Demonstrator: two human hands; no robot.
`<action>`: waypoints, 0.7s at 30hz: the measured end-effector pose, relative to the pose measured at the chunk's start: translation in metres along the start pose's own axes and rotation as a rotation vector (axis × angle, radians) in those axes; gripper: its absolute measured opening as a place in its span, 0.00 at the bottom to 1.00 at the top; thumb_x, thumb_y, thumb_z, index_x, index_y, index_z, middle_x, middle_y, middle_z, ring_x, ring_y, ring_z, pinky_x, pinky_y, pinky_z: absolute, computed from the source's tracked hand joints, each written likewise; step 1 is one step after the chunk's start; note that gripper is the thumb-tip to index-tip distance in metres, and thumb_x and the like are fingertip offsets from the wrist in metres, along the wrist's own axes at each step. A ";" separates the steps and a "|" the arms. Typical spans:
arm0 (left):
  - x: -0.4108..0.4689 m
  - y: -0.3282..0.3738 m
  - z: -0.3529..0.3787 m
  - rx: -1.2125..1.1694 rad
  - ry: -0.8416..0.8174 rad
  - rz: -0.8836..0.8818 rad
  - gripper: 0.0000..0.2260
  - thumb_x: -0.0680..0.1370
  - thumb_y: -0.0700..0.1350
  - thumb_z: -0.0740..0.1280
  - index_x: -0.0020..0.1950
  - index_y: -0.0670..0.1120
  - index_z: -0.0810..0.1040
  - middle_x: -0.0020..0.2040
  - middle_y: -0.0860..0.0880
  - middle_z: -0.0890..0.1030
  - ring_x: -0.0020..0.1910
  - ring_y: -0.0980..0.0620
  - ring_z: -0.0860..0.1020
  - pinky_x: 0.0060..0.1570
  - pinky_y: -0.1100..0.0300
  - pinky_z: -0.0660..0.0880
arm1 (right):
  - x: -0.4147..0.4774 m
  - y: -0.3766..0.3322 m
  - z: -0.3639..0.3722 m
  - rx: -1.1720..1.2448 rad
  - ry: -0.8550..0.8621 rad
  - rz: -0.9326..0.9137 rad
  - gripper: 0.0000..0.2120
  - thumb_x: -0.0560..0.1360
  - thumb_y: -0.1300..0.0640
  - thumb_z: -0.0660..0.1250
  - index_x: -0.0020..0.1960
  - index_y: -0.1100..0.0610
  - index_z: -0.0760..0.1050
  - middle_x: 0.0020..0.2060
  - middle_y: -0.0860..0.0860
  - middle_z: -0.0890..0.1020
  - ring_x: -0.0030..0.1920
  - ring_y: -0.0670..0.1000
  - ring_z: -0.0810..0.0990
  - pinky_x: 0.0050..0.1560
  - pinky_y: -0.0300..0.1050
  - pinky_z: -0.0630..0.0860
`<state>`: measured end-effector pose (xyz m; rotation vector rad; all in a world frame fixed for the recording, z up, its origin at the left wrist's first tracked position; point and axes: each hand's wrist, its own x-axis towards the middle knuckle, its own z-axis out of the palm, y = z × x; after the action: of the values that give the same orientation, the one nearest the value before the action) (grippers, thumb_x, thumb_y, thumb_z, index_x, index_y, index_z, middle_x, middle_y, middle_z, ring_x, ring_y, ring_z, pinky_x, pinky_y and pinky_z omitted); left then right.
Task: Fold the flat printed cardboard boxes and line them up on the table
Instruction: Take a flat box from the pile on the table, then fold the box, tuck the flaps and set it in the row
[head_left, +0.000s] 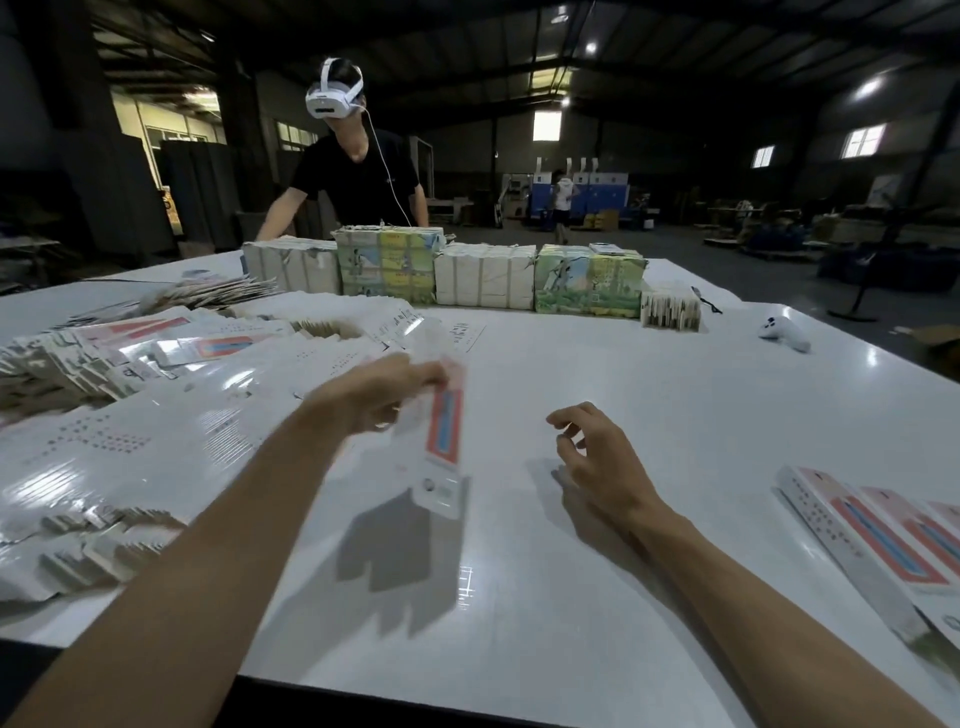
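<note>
Above the white table (675, 395), left hand (382, 397) tight on a flat printed box (445, 431), right hand (597, 460) loose-fingered and empty.

Mid-frame, our left hand (382, 397) grips the upper part of a flat printed box (442, 441), which hangs blurred above the white desk (623, 597) and throws a shadow on it. Just right of centre, our right hand (597, 457) holds nothing, its fingers loosely curled. A heap of flat boxes (130, 415) fills the left of the frame, and folded boxes (872, 535) lie side by side at the lower right. Across the upper middle we see a row of bundles (467, 275), with a person in a white headset (353, 171) behind it.
</note>
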<state>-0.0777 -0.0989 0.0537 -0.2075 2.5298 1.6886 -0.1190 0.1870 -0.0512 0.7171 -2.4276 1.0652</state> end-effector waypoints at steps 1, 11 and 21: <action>0.005 0.000 0.020 -0.172 -0.137 -0.002 0.15 0.84 0.48 0.65 0.64 0.38 0.75 0.50 0.43 0.88 0.46 0.45 0.88 0.43 0.54 0.84 | 0.001 -0.001 0.000 0.043 0.036 0.008 0.12 0.82 0.65 0.64 0.61 0.57 0.80 0.57 0.48 0.81 0.54 0.48 0.80 0.55 0.42 0.78; 0.030 -0.028 0.148 -0.588 -0.320 0.029 0.29 0.79 0.73 0.58 0.65 0.55 0.82 0.56 0.43 0.87 0.53 0.37 0.87 0.45 0.48 0.85 | 0.007 -0.005 -0.011 0.342 0.254 0.105 0.10 0.86 0.55 0.62 0.67 0.52 0.74 0.56 0.51 0.75 0.48 0.48 0.85 0.36 0.38 0.82; 0.029 -0.036 0.145 -0.560 -0.257 0.099 0.29 0.84 0.68 0.51 0.61 0.49 0.82 0.46 0.43 0.88 0.43 0.42 0.88 0.37 0.54 0.84 | 0.009 0.002 -0.022 -0.195 0.160 -0.093 0.17 0.84 0.50 0.65 0.70 0.56 0.78 0.67 0.54 0.73 0.67 0.53 0.72 0.61 0.57 0.79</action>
<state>-0.1004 0.0194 -0.0388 0.0963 1.8706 2.2587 -0.1242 0.2017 -0.0337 0.6462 -2.2980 0.8043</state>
